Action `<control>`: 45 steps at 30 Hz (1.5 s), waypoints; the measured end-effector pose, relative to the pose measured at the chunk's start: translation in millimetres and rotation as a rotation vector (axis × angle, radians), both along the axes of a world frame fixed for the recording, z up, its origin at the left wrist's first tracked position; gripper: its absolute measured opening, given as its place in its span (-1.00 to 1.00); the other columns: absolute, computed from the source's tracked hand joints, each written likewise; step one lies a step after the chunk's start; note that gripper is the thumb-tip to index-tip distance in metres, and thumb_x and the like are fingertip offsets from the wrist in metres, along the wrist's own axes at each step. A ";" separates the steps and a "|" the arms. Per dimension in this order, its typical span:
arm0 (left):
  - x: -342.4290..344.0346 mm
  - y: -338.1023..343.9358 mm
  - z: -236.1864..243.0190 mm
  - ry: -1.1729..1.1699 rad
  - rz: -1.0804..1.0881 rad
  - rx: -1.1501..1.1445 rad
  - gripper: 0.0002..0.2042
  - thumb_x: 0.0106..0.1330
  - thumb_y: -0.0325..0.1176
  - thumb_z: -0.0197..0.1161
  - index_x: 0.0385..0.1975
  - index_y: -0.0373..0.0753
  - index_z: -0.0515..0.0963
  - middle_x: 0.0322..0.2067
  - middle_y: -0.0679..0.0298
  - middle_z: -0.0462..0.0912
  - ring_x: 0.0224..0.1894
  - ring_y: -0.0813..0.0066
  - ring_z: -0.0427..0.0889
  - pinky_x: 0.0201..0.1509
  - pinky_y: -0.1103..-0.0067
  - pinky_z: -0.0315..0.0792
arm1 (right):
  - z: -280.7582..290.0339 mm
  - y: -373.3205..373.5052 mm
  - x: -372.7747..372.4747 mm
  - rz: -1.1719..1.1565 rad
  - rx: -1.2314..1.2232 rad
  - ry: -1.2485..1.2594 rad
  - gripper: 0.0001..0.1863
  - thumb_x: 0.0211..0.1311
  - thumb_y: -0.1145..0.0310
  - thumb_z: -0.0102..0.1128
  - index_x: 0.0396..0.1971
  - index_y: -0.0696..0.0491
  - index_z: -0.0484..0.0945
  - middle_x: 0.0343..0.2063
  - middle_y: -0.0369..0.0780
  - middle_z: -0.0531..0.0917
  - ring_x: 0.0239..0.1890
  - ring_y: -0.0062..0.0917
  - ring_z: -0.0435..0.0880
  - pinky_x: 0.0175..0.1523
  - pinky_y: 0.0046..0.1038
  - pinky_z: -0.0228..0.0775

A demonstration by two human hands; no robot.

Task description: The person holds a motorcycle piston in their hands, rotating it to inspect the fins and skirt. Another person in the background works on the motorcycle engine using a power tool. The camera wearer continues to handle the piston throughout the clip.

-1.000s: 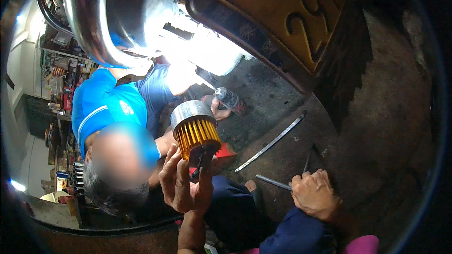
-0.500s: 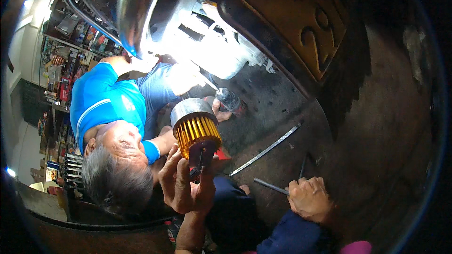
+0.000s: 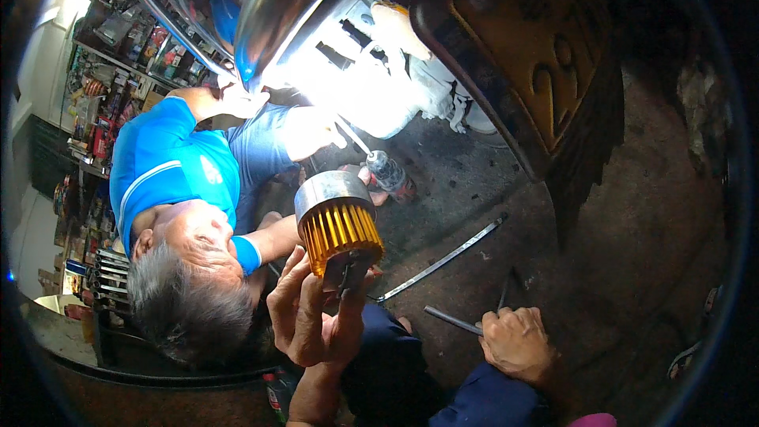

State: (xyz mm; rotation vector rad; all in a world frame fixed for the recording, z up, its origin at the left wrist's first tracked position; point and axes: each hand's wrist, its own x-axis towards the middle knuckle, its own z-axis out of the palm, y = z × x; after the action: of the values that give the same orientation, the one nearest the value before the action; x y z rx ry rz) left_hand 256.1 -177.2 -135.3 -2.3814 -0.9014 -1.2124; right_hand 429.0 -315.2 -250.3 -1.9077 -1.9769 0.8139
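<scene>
My left hand [image 3: 312, 316] comes up from the lower middle, its fingers closed round the dark base of an LED lamp [image 3: 340, 229]. The lamp has a silver cylindrical head and an orange finned body; its head points up and away from me, toward a brightly lit area. At lower right, my right hand [image 3: 518, 344] is a fist round a dark rod [image 3: 452, 320], which sticks out to the left. A second thin dark bar [image 3: 506, 289] runs up from the fist; whether it joins the rod I cannot tell.
On the left a person in a blue shirt [image 3: 178, 166] holds a power tool [image 3: 389, 174] with a long shaft. Overhead are a vehicle's shiny panel [image 3: 296, 8] and yellow plate [image 3: 526, 55]. A metal strip [image 3: 443, 261] lies on the floor; shelves [image 3: 103, 103] stand behind.
The view has shifted slightly, bringing more of the vehicle's panel and plate into sight. My left hand still holds the lamp, and my right hand keeps the rod.
</scene>
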 end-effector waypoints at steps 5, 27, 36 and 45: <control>-5.4 3.4 -0.4 -0.012 -0.010 -0.020 -0.61 -0.03 -0.37 0.52 -0.19 -0.33 0.58 -0.21 0.05 0.56 -0.09 0.04 0.63 -0.03 0.30 0.57 | 2.6 3.0 1.2 0.016 0.064 0.024 -0.80 0.07 0.27 0.16 -0.56 0.10 0.53 -0.61 -0.10 0.62 -0.57 -0.28 0.65 -0.42 -0.14 0.39; -11.0 6.3 -3.4 -0.015 -0.073 -0.065 -0.58 0.03 -0.43 0.46 -0.08 -0.30 0.54 -0.18 0.01 0.55 -0.06 0.04 0.62 0.02 0.21 0.53 | 11.7 8.1 -6.5 -0.025 -0.100 -0.017 -0.78 0.05 0.25 0.26 -0.51 0.12 0.55 -0.53 -0.04 0.63 -0.44 -0.18 0.66 -0.23 -0.20 0.44; -9.4 5.4 -5.6 -0.018 -0.056 -0.029 -0.58 0.04 -0.41 0.46 -0.07 -0.28 0.54 -0.17 0.01 0.56 -0.05 0.04 0.61 0.01 0.22 0.54 | 13.5 9.2 -6.0 -0.020 -0.102 0.012 -0.77 0.06 0.25 0.25 -0.51 0.13 0.55 -0.54 -0.04 0.62 -0.45 -0.18 0.66 -0.23 -0.19 0.44; -9.1 5.8 -6.1 -0.022 -0.069 -0.051 -0.55 0.03 -0.41 0.46 -0.03 -0.26 0.52 -0.15 0.01 0.55 -0.04 0.04 0.61 0.01 0.22 0.54 | 15.8 10.2 -5.3 -0.012 -0.115 0.014 -0.78 0.08 0.28 0.25 -0.52 0.15 0.56 -0.55 -0.02 0.63 -0.48 -0.20 0.68 -0.27 -0.21 0.49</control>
State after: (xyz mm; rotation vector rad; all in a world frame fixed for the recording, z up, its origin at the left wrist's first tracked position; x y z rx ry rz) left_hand 247.0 -171.5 -141.3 -2.4623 -0.8738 -1.2572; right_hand 423.8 -305.0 -234.6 -1.9686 -1.9482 0.9540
